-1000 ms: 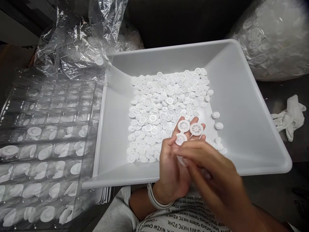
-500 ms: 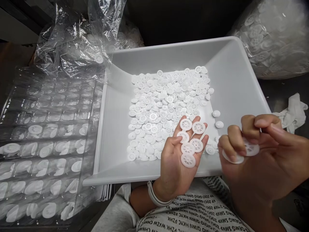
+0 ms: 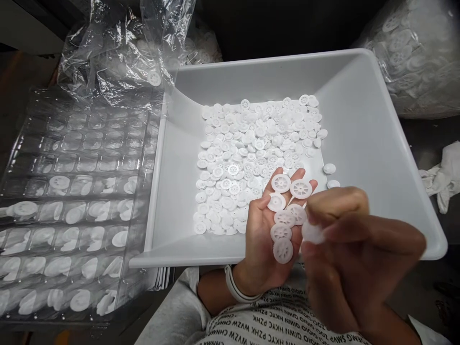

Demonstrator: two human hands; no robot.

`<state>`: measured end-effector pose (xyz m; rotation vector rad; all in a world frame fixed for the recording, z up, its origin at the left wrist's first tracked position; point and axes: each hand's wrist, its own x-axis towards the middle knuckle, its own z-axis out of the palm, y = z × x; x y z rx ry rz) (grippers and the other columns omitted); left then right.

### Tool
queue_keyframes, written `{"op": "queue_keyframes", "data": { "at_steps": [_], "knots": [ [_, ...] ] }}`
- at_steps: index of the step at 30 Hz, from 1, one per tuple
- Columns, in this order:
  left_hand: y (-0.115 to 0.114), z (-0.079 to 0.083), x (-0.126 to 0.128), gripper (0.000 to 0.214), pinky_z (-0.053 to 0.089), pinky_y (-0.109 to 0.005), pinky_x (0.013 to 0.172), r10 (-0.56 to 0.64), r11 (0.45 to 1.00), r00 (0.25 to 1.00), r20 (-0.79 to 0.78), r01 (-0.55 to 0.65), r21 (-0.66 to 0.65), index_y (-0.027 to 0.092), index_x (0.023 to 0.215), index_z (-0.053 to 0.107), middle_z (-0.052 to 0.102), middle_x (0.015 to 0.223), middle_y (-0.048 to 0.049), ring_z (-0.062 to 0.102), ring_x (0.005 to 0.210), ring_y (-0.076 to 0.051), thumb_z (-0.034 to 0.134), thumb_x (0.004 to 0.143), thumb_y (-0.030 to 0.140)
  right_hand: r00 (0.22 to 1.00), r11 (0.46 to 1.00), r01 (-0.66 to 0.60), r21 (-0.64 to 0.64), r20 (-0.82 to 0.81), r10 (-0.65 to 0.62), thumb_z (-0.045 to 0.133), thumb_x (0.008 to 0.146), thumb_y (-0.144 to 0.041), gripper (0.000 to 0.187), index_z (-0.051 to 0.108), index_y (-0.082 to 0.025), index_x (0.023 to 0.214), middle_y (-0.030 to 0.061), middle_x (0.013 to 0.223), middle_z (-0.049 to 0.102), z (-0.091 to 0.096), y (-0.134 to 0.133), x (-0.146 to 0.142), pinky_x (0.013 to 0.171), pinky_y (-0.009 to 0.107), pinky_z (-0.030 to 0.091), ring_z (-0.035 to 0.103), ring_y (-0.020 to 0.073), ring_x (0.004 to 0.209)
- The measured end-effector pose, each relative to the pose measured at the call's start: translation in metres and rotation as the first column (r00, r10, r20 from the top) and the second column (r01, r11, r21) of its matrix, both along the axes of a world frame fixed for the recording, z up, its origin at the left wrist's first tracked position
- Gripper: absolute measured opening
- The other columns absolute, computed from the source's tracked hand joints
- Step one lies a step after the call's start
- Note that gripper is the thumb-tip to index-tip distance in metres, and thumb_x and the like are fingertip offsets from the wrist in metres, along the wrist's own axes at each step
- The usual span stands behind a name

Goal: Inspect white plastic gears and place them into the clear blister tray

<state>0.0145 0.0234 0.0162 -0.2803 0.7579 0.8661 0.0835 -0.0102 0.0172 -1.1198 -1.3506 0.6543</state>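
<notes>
Left hand: the left hand, near the lower centre of the frame, is palm up with its fingers extended; its thumb rests on the edge of one disc.
Discs on palm: seven spoked discs lie over palm and fingers, probably spread this way so that each face shows.
Right hand: the right hand, lower right and blurred, has its grip clamped on one pale disc, likely by the edge to leave its face uncovered.
Disc and grip: the pale disc sits at the fingertips, just beside the palm's discs; contact with them cannot be told.
Tub: both hands are over the near side of a grey tub, perhaps so that dropped pieces land inside; a heap of white discs covers much of its floor, mid-frame.
Tray: a clear compartment tray fills the left, white pieces showing in its lower rows.
Bags: a crinkled clear bag is upper left, a filled bag upper right.
</notes>
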Motion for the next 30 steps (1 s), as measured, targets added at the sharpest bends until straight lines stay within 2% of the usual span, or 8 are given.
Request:
{"op": "queue_keyframes", "data": {
  "at_steps": [3, 8, 13, 16, 20, 23, 25, 30],
  "knots": [
    [-0.004, -0.009, 0.001, 0.046, 0.038, -0.039, 0.110, 0.071, 0.989, 0.992, 0.101, -0.083, 0.124, 0.025, 0.137, 0.042, 0.060, 0.131, -0.0034, 0.058, 0.119, -0.021, 0.038, 0.092, 0.032, 0.992, 0.999, 0.028, -0.038, 0.126, -0.023, 0.053, 0.072, 0.001, 0.032, 0.042, -0.024, 0.089, 0.0003, 0.079, 0.036, -0.004, -0.012, 0.013, 0.063, 0.034, 0.043, 0.044, 0.0157, 0.074],
    [-0.006, -0.013, -0.001, 0.047, 0.034, -0.039, 0.113, 0.082, 0.978, 0.985, 0.153, -0.109, 0.178, 0.023, 0.138, 0.042, 0.057, 0.135, -0.0054, 0.053, 0.125, -0.023, 0.035, 0.093, 0.033, 0.982, 0.992, -0.034, -0.125, 0.183, 0.056, 0.058, 0.075, 0.004, 0.055, 0.049, -0.028, 0.118, 0.0029, 0.095, 0.051, -0.021, -0.021, 0.029, 0.069, 0.034, 0.050, 0.054, 0.0177, 0.087],
    [-0.005, -0.008, -0.005, 0.048, 0.037, -0.038, 0.108, 0.042, 0.984, 0.980, 0.192, -0.074, 0.162, 0.025, 0.141, 0.038, 0.056, 0.137, -0.0046, 0.054, 0.125, -0.022, 0.031, 0.093, 0.031, 0.960, 0.996, 0.094, 0.008, 0.263, -0.093, 0.067, 0.073, 0.003, 0.048, 0.062, -0.028, 0.109, 0.0032, 0.099, 0.061, -0.024, -0.010, 0.045, 0.091, 0.050, 0.049, 0.060, 0.0232, 0.097],
    [-0.005, -0.007, -0.005, 0.050, 0.038, -0.036, 0.107, 0.051, 0.984, 0.979, 0.197, -0.083, 0.158, 0.024, 0.142, 0.036, 0.057, 0.135, -0.0068, 0.052, 0.126, -0.021, 0.032, 0.093, 0.031, 0.942, 0.999, 0.043, 0.023, 0.333, -0.048, 0.069, 0.074, 0.000, 0.042, 0.066, -0.028, 0.106, 0.0045, 0.104, 0.062, -0.026, -0.007, 0.057, 0.094, 0.051, 0.049, 0.059, 0.0259, 0.105],
    [-0.005, -0.009, -0.005, 0.050, 0.036, -0.035, 0.108, 0.031, 0.984, 0.983, 0.179, -0.062, 0.166, 0.024, 0.143, 0.035, 0.060, 0.132, -0.0077, 0.051, 0.127, -0.019, 0.033, 0.093, 0.032, 0.924, 0.991, -0.091, -0.102, 0.363, 0.122, 0.066, 0.081, -0.011, 0.025, 0.069, -0.023, 0.103, 0.0085, 0.117, 0.057, -0.022, -0.009, 0.066, 0.097, 0.046, 0.048, 0.054, 0.0269, 0.116],
    [-0.006, -0.010, -0.004, 0.051, 0.036, -0.038, 0.108, 0.021, 0.983, 0.984, 0.175, -0.053, 0.177, 0.024, 0.143, 0.034, 0.058, 0.134, -0.0097, 0.054, 0.124, -0.021, 0.033, 0.093, 0.033, 0.964, 0.978, 0.067, -0.198, 0.267, -0.012, 0.056, 0.090, -0.018, 0.018, 0.068, -0.024, 0.102, 0.0066, 0.111, 0.060, -0.013, -0.005, 0.068, 0.095, 0.041, 0.046, 0.057, 0.0225, 0.110],
    [-0.006, -0.011, -0.003, 0.052, 0.036, -0.040, 0.108, 0.010, 0.982, 0.984, 0.177, -0.043, 0.185, 0.023, 0.143, 0.034, 0.057, 0.135, -0.0100, 0.054, 0.124, -0.023, 0.035, 0.092, 0.033, 0.959, 0.942, 0.161, -0.293, 0.272, -0.079, 0.056, 0.091, -0.026, 0.015, 0.067, -0.025, 0.101, 0.0053, 0.110, 0.060, -0.010, 0.003, 0.070, 0.090, 0.037, 0.048, 0.057, 0.0212, 0.108],
    [-0.007, -0.011, -0.002, 0.052, 0.031, -0.040, 0.112, -0.012, 0.979, 0.982, 0.188, -0.027, 0.201, 0.023, 0.144, 0.035, 0.059, 0.132, -0.0086, 0.048, 0.131, -0.022, 0.037, 0.092, 0.032, 0.937, 0.877, 0.014, -0.481, 0.312, 0.156, 0.066, 0.084, -0.036, 0.012, 0.068, -0.026, 0.090, 0.0028, 0.107, 0.060, -0.013, 0.024, 0.080, 0.078, 0.029, 0.050, 0.058, 0.0197, 0.103]
  ]
}}
